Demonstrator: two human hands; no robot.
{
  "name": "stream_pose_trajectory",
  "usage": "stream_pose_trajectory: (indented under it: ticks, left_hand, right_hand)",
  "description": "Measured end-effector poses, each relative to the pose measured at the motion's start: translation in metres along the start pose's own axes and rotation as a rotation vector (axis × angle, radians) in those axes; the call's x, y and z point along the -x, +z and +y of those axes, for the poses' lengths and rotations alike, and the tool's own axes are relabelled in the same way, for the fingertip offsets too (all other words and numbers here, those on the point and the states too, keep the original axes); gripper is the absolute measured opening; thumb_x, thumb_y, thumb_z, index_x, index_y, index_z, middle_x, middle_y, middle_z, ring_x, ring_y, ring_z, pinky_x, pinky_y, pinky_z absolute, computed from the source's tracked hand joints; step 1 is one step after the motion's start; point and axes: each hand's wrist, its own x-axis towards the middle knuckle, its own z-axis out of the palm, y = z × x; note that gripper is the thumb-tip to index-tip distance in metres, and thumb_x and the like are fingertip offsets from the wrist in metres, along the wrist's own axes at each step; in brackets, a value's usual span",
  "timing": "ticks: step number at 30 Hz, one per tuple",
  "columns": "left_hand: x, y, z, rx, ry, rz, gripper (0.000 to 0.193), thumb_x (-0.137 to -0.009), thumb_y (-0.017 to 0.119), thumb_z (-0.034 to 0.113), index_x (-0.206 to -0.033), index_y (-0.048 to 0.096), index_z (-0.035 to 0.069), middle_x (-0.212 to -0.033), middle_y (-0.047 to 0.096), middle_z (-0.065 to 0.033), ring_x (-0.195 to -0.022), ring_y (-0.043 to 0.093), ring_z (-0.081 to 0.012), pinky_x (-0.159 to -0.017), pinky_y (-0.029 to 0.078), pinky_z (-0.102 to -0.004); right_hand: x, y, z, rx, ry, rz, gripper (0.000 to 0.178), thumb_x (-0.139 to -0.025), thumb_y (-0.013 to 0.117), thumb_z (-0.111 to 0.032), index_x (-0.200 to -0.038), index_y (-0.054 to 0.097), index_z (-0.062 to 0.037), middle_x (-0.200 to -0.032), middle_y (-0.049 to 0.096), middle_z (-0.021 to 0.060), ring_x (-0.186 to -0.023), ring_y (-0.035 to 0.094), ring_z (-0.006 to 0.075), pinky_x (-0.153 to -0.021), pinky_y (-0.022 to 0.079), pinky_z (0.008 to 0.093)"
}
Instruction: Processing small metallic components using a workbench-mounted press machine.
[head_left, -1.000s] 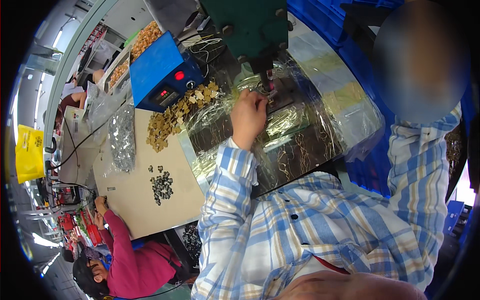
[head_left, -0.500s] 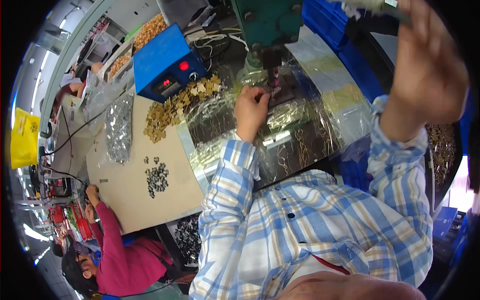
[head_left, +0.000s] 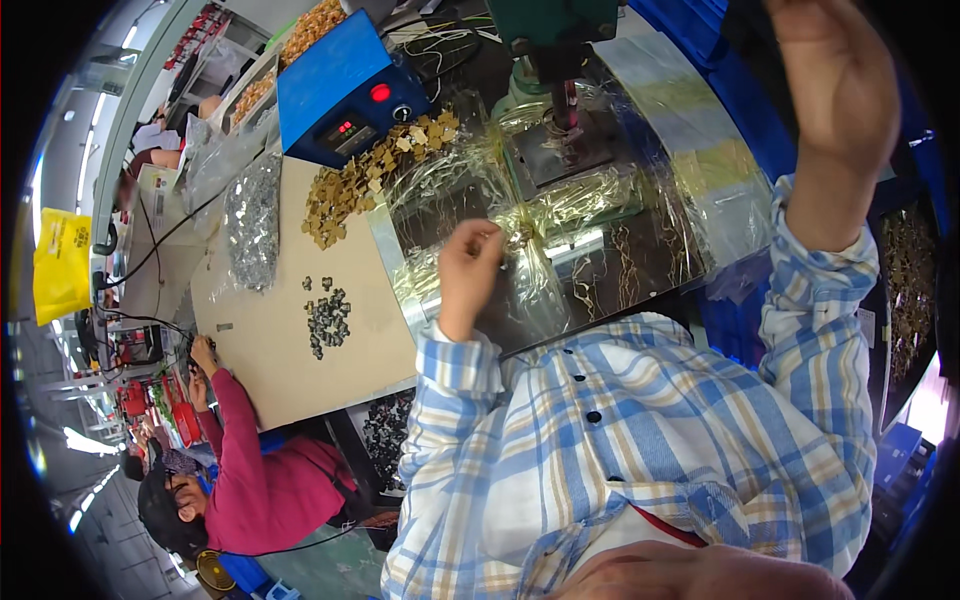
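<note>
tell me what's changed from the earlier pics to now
The left hand has drawn back from the plate under the green machine, toward the plaid shirt; whether it holds anything is unclear. The right hand stays raised at the upper right. The blue control box, tan pieces and dark pieces are where they were.
</note>
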Motion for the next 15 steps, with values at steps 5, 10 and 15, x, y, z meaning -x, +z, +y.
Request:
stream_pose_trajectory:
  ticks: [5, 10, 15]
  left_hand:
    - [0.023, 0.019, 0.006, -0.454, 0.212, 0.146, 0.011, -0.075, 0.066, 0.016, -0.081, 0.063, 0.008, -0.072, 0.060, -0.0099, -0.061, 0.058, -0.0258, -0.055, 0.045, -0.0332]
    - [0.022, 0.021, 0.000, -0.449, 0.250, 0.209, 0.007, -0.077, 0.064, 0.014, -0.081, 0.064, 0.008, -0.073, 0.061, -0.0094, -0.061, 0.059, -0.0261, -0.054, 0.046, -0.0334]
    - [0.024, 0.022, 0.004, -0.446, 0.215, 0.197, 0.007, -0.077, 0.064, 0.012, -0.082, 0.064, 0.007, -0.073, 0.060, -0.0092, -0.060, 0.058, -0.0253, -0.054, 0.046, -0.0327]
  right_hand:
    - [0.016, 0.006, 0.013, 0.018, 0.241, 0.050, 0.020, -0.083, 0.049, -0.002, -0.101, 0.058, 0.0043, -0.100, 0.060, 0.0147, -0.090, 0.057, 0.0240, -0.078, 0.047, 0.0345]
    - [0.030, -0.047, 0.030, -0.089, 0.481, 0.350, 0.017, -0.080, 0.049, 0.000, -0.093, 0.060, 0.0068, -0.092, 0.061, 0.0163, -0.085, 0.058, 0.0238, -0.078, 0.047, 0.0335]
    - [0.026, -0.001, 0.010, 0.122, 0.496, 0.267, 0.015, -0.080, 0.050, 0.000, -0.086, 0.061, 0.0075, -0.087, 0.061, 0.0152, -0.082, 0.057, 0.0230, -0.076, 0.046, 0.0325]
